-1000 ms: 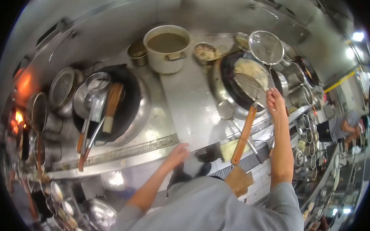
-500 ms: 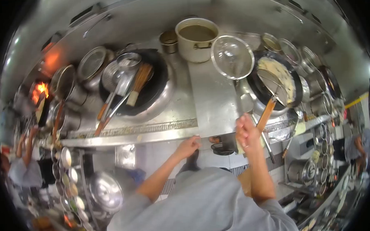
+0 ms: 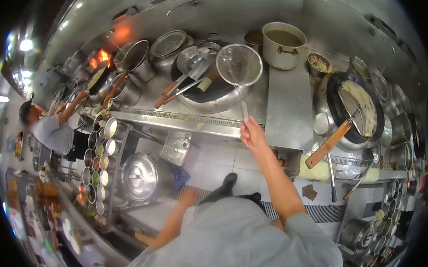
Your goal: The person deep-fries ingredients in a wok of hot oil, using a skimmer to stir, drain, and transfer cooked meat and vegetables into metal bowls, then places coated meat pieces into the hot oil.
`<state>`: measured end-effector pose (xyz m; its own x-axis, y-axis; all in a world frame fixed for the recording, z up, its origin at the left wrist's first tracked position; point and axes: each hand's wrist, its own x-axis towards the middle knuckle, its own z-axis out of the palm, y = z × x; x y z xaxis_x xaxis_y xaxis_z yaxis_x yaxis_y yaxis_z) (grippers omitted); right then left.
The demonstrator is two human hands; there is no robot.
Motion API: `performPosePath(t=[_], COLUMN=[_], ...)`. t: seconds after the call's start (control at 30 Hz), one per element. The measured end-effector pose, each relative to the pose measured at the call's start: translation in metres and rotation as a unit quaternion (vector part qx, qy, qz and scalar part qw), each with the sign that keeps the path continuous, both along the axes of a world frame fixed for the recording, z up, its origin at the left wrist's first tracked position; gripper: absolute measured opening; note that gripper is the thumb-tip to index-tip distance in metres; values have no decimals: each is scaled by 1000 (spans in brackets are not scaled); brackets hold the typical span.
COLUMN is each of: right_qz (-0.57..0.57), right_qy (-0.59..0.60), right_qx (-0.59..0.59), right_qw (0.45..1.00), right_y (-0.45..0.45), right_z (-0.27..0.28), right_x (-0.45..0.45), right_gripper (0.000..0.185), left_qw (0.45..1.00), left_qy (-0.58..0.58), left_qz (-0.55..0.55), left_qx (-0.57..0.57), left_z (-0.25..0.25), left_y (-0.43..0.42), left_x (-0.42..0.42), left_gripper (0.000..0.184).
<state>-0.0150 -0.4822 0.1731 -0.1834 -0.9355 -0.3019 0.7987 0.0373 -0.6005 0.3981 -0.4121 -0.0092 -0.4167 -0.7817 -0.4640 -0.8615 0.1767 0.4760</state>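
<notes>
My right hand point(image 3: 253, 134) is closed around the handle of a round fine-mesh strainer point(image 3: 239, 64). The strainer hangs over the right side of a black wok point(image 3: 175, 70). In that wok lie a perforated skimmer point(image 3: 188, 59), a ladle point(image 3: 209, 48), a metal spatula point(image 3: 200, 68) and a bamboo brush point(image 3: 204, 84), partly behind the strainer. Low beside my body, away from the stove, my left hand point(image 3: 189, 197) is smeared by motion and its fingers cannot be made out.
At right, a wok point(image 3: 335, 92) holds pale food under a wooden-handled wire skimmer point(image 3: 330, 142). A large pot of liquid point(image 3: 284, 47) stands at the back. Far left, a co-worker point(image 3: 56, 128) tends a wok near flames. Several seasoning bowls point(image 3: 110, 147) line a rack.
My view has turned left. My right hand has carried the strainer left, from beside the right wok to over the left one. My left hand has dropped back from the counter edge.
</notes>
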Motion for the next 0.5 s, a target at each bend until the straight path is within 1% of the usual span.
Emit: performPosePath(t=[0.03,0.07,0.1,0.13,0.2,0.23,0.27,0.3,0.37,0.4,0.43,0.47,0.5], right_qz=[3,7,9,6,-3,42,77,110,142,173,196,226,247], right_qy=[6,-30,-68,-65,-13,-27,-38,-46,9,55,97,197,286], right_qx=[-4,-24,-43,-48,62,56,44,35,64,88,116,158,209], right_qw=[1000,999,997,997,998,997,995,992,988,979,969,941,902], right_y=[-24,-51,-72,-87,-120,-132,-131,-123,-73,-49,-21,18,68], right_z=[0,-1,-6,-14,-38,-75,-86,-93,-76,-92,-120,-155,-183], right_x=[3,7,12,19,25,24,29,35,50,53,54,54,56], right_gripper=[22,21,20,20,14,13,15,18,26,29,32,34,36], left_qw=[999,998,995,991,983,980,976,972,964,960,956,951,945], left_qy=[-9,-18,-32,-34,-21,-12,-6,-1,5,6,5,3,0], left_qz=[-4,-8,-41,-53,-58,-56,-54,-55,-67,-79,-92,-113,-135], left_qx=[32,64,90,121,173,193,211,229,259,269,278,288,297], left_z=[-34,-66,-95,-109,-121,-126,-127,-129,-132,-136,-140,-143,-147], left_y=[3,7,10,15,22,21,18,11,-4,-14,-26,-43,-60], left_x=[18,35,52,64,80,89,98,106,116,120,122,122,118], left_gripper=[42,42,41,41,39,38,37,36,34,33,32,31,30])
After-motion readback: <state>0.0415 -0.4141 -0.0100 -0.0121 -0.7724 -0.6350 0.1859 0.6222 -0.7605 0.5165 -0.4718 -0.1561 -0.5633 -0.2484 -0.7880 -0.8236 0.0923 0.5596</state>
